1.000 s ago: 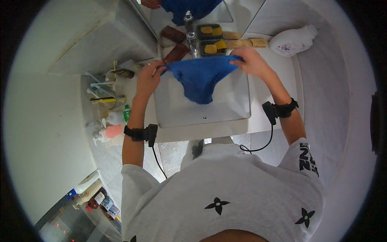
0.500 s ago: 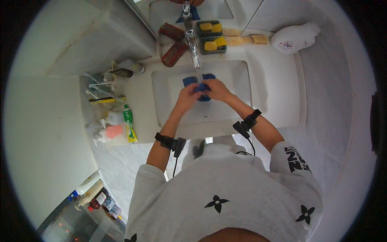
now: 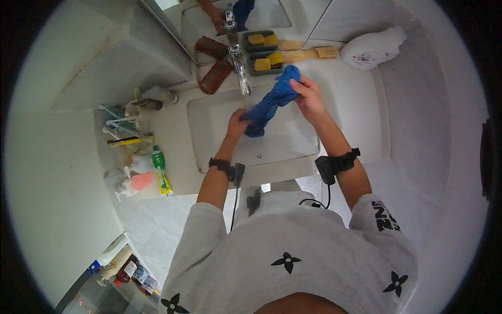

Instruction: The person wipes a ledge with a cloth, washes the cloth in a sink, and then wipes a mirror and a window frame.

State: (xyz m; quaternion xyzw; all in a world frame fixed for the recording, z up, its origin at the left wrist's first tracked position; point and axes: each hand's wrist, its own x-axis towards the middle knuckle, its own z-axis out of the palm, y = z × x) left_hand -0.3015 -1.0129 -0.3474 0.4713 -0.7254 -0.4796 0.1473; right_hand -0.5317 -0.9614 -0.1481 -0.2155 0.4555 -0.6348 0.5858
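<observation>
A blue cloth (image 3: 272,102) stretches slantwise between my two hands, over the white sink (image 3: 219,141) and just beside the tap (image 3: 241,76). My left hand (image 3: 238,124) grips its lower left part, close under the spout. Higher and further right, my right hand (image 3: 309,97) pinches the other end between thumb and fingers. The cloth hangs bunched, its lowest corner inside the basin. Whether water is running from the spout I cannot tell.
Behind the sink are a red-brown brush (image 3: 216,76), a dark green soap tray (image 3: 265,64) with yellow sponges, a wooden brush (image 3: 314,54) and a white bottle (image 3: 374,48). At left stand toothbrushes (image 3: 123,120), a green and yellow tube (image 3: 160,170) and a pink pump bottle (image 3: 140,181).
Both hands were together low in the basin with the cloth bunched. My right hand has moved up and right, drawing the cloth out lengthwise; my left hand stays near the tap.
</observation>
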